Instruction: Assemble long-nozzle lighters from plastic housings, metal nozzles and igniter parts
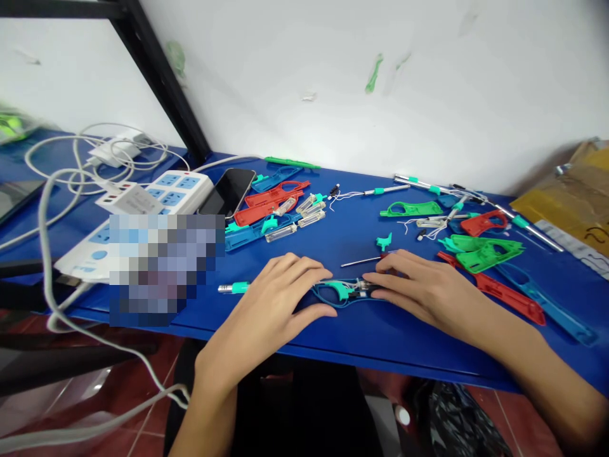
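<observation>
A blue half casing of a long-nosed lighter (324, 297) lies at the table's front, open side up, with a turquoise trigger (340, 291), thin wires and a small black part inside. My left hand (278, 298) grips its left part between thumb and fingers. Beyond that hand sticks out a metal tube with a turquoise collar (233, 288). My right hand (423, 285) is closed on the casing's right part, its fingertips pressed at the inner parts and hiding that end. A thin metal shaft (360, 261) and a loose turquoise trigger (383, 241) lie just behind the hands.
Red casings (273, 197) and clear fuel tanks (311, 219) lie back left, near a phone (228, 192) and a white power strip (185, 187) with cables. Green casings (488, 252), red and blue ones, and metal tubes (521, 221) spread right, before a cardboard box (571, 197).
</observation>
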`<move>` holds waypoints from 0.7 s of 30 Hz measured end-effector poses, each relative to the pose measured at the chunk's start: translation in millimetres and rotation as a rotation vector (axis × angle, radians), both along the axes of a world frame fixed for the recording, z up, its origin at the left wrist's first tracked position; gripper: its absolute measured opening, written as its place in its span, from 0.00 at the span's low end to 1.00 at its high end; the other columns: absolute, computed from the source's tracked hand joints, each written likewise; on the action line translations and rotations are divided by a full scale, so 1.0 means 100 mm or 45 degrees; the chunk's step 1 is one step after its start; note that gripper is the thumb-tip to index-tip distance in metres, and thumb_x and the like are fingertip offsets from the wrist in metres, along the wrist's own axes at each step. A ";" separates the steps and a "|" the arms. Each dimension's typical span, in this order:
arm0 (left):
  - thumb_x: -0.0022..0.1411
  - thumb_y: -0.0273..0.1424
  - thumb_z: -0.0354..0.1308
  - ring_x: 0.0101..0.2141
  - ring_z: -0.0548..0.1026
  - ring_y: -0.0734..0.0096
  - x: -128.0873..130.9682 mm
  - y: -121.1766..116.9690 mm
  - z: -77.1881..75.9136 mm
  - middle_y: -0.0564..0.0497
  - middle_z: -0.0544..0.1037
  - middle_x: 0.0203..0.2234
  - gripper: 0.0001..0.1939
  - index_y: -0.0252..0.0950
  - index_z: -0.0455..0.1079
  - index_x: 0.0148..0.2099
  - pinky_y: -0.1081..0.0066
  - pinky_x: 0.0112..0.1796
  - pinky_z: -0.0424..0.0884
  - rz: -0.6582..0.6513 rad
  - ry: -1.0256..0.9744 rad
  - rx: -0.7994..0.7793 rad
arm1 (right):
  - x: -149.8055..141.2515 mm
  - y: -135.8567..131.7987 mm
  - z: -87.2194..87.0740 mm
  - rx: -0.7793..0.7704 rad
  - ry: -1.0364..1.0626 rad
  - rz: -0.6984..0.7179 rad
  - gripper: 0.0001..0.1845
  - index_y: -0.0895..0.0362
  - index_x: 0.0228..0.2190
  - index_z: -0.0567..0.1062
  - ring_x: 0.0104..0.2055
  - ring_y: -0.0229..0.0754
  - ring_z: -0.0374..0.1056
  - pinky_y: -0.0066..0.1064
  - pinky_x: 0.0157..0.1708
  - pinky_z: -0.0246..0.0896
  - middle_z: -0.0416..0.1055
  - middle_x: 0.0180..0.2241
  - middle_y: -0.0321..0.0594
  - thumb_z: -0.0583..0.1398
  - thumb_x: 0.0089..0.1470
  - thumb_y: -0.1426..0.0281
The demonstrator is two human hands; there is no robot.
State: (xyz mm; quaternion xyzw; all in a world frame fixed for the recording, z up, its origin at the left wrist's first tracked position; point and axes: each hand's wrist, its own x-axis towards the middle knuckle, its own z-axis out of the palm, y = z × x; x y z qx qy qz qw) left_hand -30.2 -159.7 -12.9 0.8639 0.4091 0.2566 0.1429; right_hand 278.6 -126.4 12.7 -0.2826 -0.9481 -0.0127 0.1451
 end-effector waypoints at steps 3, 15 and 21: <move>0.75 0.46 0.63 0.58 0.75 0.56 0.03 -0.03 0.01 0.47 0.81 0.60 0.24 0.41 0.71 0.66 0.54 0.60 0.69 -0.020 0.010 0.043 | -0.02 -0.01 0.02 0.004 0.003 -0.004 0.18 0.57 0.53 0.82 0.49 0.48 0.80 0.41 0.51 0.79 0.82 0.48 0.48 0.55 0.79 0.64; 0.78 0.40 0.61 0.56 0.76 0.56 0.14 -0.03 0.03 0.45 0.80 0.60 0.16 0.39 0.72 0.61 0.54 0.56 0.73 -0.084 0.042 0.005 | -0.05 -0.03 0.05 -0.115 0.071 0.022 0.17 0.55 0.51 0.84 0.48 0.49 0.80 0.42 0.52 0.78 0.83 0.46 0.47 0.55 0.78 0.66; 0.78 0.40 0.61 0.56 0.76 0.56 0.15 -0.02 0.03 0.45 0.80 0.59 0.15 0.40 0.73 0.60 0.54 0.56 0.73 -0.083 0.037 -0.014 | -0.05 -0.03 0.06 -0.131 0.071 0.002 0.17 0.54 0.52 0.85 0.46 0.47 0.78 0.39 0.49 0.77 0.81 0.46 0.46 0.56 0.77 0.67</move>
